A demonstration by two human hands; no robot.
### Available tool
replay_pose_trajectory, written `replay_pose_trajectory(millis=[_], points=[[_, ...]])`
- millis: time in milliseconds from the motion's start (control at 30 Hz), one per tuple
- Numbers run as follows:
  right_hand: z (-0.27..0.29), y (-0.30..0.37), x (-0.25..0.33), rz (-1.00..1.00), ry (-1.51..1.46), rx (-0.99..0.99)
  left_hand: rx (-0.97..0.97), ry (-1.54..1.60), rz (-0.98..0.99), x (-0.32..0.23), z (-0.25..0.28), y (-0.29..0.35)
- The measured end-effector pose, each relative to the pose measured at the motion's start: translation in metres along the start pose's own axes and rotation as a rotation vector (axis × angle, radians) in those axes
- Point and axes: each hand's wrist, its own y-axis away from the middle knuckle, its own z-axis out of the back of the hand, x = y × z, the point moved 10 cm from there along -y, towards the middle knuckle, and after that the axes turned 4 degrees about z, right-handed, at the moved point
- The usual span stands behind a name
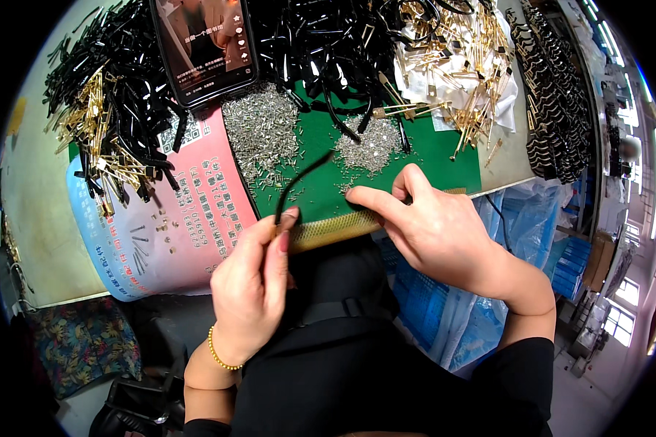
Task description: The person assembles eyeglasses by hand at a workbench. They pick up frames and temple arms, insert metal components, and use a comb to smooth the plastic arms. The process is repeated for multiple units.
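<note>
Black and slender, a curved plastic strip point(302, 178) was pinched at its lower end between thumb and fingertips of the left hand point(251, 280), its free end arching up and to the right over the green mat point(444, 156). The left grip was clenched on this strip just above the near edge of the surface point(44, 218). The right hand point(434, 229) rested beside it with the index finger extended leftward, touching the mat's near edge; its grip was released and held nothing. Two heaps of small silver pins point(266, 135) lay on the mat beyond the hands. Piles of black strips point(135, 80) and gold metal parts point(463, 65) lay farther back, near a phone point(204, 44).
</note>
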Motion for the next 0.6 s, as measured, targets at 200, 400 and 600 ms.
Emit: replay_pose_trajectory(millis=[200, 400, 600], points=[[0.0, -0.004, -0.001, -0.024, -0.033, -0.016, 0.152, 0.006, -0.035, -0.013, -0.035, -0.014], [0.002, -0.006, 0.002, 0.047, -0.008, -0.031, 0.066, 0.164, 0.055, -0.004, -0.017, -0.011], [-0.003, -0.009, 0.001, 0.049, -0.002, 0.016, -0.008, 0.123, 0.105, 0.008, 0.0, -0.011]])
